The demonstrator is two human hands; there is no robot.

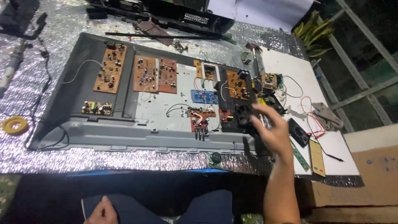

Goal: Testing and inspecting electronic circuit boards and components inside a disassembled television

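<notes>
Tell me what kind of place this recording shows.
Probably an electronics repair bench. A grey panel chassis lies open on foil sheeting, studded with brown circuit boards, and a multimeter with red leads sits by the right hand.

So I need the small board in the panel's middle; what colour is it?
Blue: the small board shows best in the head view, amid brown boards.
</notes>
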